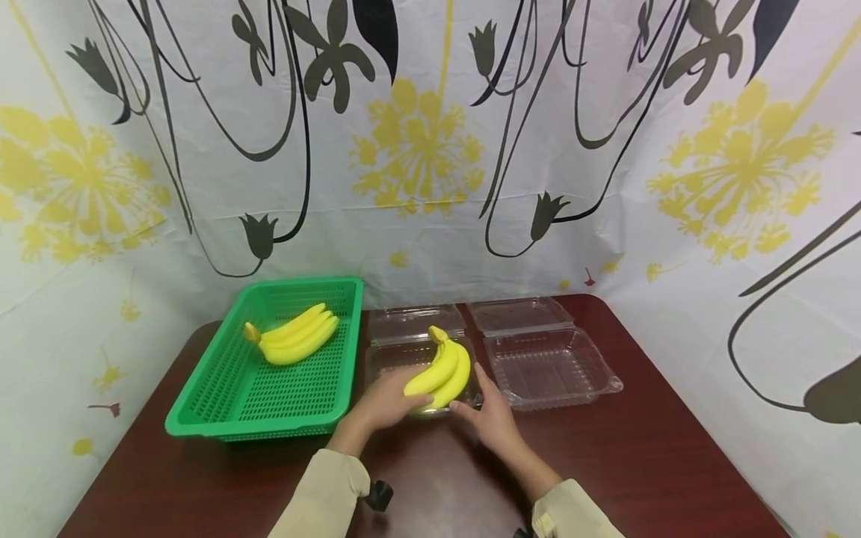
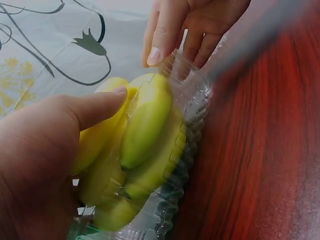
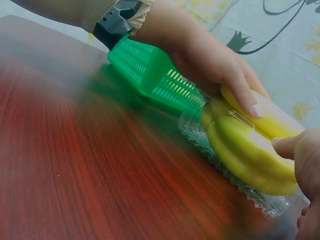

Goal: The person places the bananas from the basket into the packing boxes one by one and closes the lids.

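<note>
A bunch of yellow bananas [image 1: 442,373] is over the base of the left clear plastic clamshell box [image 1: 390,359], stem end toward the wall. My left hand [image 1: 388,400] grips the bunch from the left; in the left wrist view its thumb [image 2: 102,106] lies along the top banana, the other fingers mostly hidden behind the fruit. At the box's front right corner is my right hand [image 1: 494,418], its thumb and fingers on either side of the clear wall, holding it. In the right wrist view the right thumb [image 3: 286,147] is close against the bananas [image 3: 250,155].
A green plastic basket [image 1: 202,388] with another bunch of bananas [image 1: 296,336] stands on the left. To the right lies a second clamshell box [image 1: 548,366], lid folded back. All rest on a dark red wooden table [image 1: 646,456] before a patterned cloth [image 1: 430,254].
</note>
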### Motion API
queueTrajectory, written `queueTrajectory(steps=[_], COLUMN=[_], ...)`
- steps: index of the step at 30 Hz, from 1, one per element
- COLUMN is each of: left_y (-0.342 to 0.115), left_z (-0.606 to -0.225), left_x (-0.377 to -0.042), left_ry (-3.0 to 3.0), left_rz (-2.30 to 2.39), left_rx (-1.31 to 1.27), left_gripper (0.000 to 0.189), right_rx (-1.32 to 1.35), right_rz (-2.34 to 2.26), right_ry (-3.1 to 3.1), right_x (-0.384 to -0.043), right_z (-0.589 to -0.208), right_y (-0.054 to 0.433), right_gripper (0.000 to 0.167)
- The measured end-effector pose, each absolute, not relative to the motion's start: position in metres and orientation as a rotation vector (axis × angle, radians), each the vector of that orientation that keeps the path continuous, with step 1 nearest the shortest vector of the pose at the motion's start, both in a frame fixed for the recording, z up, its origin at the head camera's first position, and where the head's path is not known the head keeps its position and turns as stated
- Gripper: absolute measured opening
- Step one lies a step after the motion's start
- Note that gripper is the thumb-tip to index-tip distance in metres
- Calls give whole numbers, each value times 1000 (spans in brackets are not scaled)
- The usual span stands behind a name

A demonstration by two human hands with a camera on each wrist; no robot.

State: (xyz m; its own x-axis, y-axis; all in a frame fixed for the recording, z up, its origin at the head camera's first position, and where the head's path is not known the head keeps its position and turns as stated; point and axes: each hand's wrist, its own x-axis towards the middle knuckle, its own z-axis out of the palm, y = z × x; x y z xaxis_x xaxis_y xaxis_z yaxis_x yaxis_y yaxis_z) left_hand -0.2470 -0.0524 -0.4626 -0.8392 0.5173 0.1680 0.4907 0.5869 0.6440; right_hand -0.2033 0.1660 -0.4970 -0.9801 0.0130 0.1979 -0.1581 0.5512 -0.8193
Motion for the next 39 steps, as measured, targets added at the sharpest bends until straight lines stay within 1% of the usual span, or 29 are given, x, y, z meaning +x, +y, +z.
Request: queueTrajectory(steps=[8,15,23,32,39], left_y=[-52,-53,-55,-57,-58], left_z=[-463,-464,-468,-467,-468], left_x=[-246,-248,-247,-245,-244], left_ry=[2801,2798,2826,2827,2965], left_rz=[1135,1252,1339,1388,1317], left_rx=[851,865,840,908,868], left_gripper=[51,45,44,43,39], right_rx=[124,122,117,133,137], right_rz=[1380,1396,1413,1403,1408], right_ry=[-2605,-2605,-2601,-2584,-2583], right_x=[-205,-205,-204,-203,-203], right_z=[-498,-497,-496,-499,-498], right_y=[167,167,166,166,165], right_gripper=[88,88,89,87,88])
